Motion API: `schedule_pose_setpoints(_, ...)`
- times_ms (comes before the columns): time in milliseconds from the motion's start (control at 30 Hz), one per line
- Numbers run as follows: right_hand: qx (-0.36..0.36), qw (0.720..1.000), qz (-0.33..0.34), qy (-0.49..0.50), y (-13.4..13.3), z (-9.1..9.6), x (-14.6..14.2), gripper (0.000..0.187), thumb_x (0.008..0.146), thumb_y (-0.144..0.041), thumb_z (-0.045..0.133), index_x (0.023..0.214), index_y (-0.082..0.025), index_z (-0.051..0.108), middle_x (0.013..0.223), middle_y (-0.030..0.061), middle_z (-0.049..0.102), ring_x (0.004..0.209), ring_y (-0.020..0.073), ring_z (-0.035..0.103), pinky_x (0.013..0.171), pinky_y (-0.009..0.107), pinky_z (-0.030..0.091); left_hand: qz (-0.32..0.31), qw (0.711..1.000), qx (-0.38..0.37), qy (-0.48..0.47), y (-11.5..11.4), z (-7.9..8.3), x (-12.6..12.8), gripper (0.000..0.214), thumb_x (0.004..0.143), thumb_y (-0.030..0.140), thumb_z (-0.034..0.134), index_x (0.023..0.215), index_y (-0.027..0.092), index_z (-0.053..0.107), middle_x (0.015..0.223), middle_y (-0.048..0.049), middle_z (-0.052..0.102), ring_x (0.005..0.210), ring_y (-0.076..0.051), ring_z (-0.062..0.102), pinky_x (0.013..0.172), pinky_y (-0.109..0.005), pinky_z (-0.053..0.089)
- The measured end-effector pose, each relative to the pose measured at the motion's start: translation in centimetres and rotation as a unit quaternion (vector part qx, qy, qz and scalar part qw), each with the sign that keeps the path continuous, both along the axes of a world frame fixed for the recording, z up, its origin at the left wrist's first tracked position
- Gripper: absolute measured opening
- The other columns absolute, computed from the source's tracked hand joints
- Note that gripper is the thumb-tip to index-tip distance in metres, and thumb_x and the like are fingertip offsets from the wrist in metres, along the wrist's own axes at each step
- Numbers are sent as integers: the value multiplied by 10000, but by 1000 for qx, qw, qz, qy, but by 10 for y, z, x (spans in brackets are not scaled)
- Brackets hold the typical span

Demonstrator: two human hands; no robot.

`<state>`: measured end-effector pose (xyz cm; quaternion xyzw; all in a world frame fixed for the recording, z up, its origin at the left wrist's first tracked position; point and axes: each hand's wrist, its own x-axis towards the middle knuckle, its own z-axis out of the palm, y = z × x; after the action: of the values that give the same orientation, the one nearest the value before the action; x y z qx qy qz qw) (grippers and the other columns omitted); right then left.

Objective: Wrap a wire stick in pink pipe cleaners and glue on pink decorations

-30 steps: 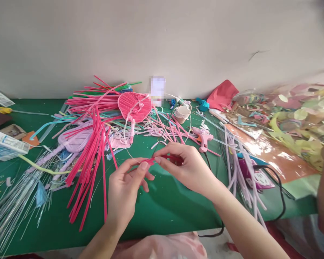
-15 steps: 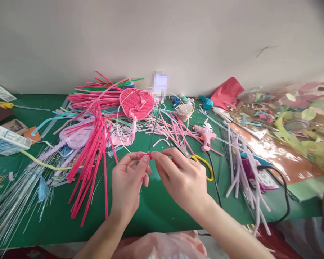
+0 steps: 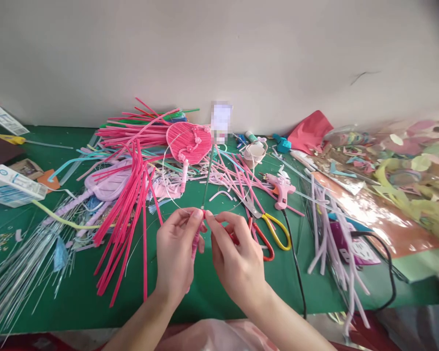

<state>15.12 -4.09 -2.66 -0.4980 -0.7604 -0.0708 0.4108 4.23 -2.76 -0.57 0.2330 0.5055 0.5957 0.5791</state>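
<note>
My left hand (image 3: 177,243) is closed around a pink fuzzy-wrapped handle (image 3: 195,241), whose lower part shows below the fingers. From its top rises a large thin wire hoop (image 3: 163,170), with a dark straight rod (image 3: 208,183) up its middle. My right hand (image 3: 237,248) pinches a red-pink pipe cleaner (image 3: 204,213) at the top of the handle, its fingertips close to my left thumb. Scissors (image 3: 276,231) with yellow and red grips lie just right of my right hand. Beyond the hoop lies a finished-looking pink fan (image 3: 188,141) with small flowers.
Loose red-pink pipe cleaners (image 3: 122,224) lie left of my hands, near a lilac fan (image 3: 108,179) and silvery wires (image 3: 25,273). Rightward are a pink glue gun (image 3: 283,190), its black cord, lilac stems (image 3: 324,234) and a purple power strip (image 3: 354,246). A phone (image 3: 221,119) stands at the wall.
My right hand has drawn in and turned, lower and nearer to my left hand, uncovering the scissors' red grip. The view has shifted slightly.
</note>
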Motion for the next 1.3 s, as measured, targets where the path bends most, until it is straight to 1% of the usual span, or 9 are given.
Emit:
schedule_pose_setpoints(100,-19,1000,8,24,-1,-2,-1,374,930,-53,479,1236,-213,620,1007,102,641,695,127,636,569,218,505,10,1000,8,5,1,-2,0,287,695,353,841,782,139,669,666,9,641,459,-39,473,417,-144,389)
schedule_pose_setpoints(233,-39,994,29,101,-1,-4,-2,394,919,-41,489,1225,-233,646,1061,105,603,661,110,610,570,226,517,12,1000,-5,-19,5,-3,-5,240,720,327,822,737,143,669,590,41,573,428,-30,433,396,-138,344)
schedule_pose_setpoints(433,-43,972,58,223,3,-2,0,302,908,-40,527,1066,-247,682,872,48,664,747,150,671,665,256,568,-13,998,-10,-57,8,0,-11,229,756,305,790,695,142,642,608,36,568,444,-28,423,385,-127,331)
schedule_pose_setpoints(633,-77,966,87,233,10,-5,6,205,906,-53,558,970,-206,677,880,54,690,762,142,679,654,243,560,-56,987,-14,-148,7,4,-13,224,723,267,815,655,128,654,584,28,566,473,-40,450,359,-106,345)
schedule_pose_setpoints(833,-116,956,135,233,18,5,27,162,920,-104,563,912,-227,669,844,34,720,736,153,674,618,264,545,-161,955,-66,-240,1,10,-19,206,716,220,817,637,105,667,542,19,556,424,-19,413,328,-79,336)
schedule_pose_setpoints(1000,-128,956,168,203,26,18,40,151,939,-131,535,886,-226,640,844,39,692,785,168,658,686,300,539,-136,948,-96,-271,1,12,-18,181,839,154,690,671,95,662,542,6,549,383,-17,417,312,-79,354)
schedule_pose_setpoints(1067,-145,952,180,201,29,19,41,128,943,-160,543,888,-227,637,844,39,691,793,172,656,710,310,539,-165,924,-131,-318,3,12,-19,265,933,160,563,697,85,659,560,-5,544,358,-11,394,304,-83,354)
schedule_pose_setpoints(1167,-178,935,195,237,32,19,40,57,928,-234,611,882,-223,644,815,30,692,761,165,646,690,297,534,-252,854,-193,-413,4,10,-21,407,1015,197,390,754,34,656,624,-43,548,394,-20,455,300,-80,351)
schedule_pose_setpoints(1300,-211,894,229,322,35,21,39,78,871,-268,709,847,-211,663,774,10,685,712,138,629,655,265,526,-286,798,-196,-492,1,6,-21,374,1010,174,378,782,19,631,643,-46,528,460,-40,535,301,-59,348)
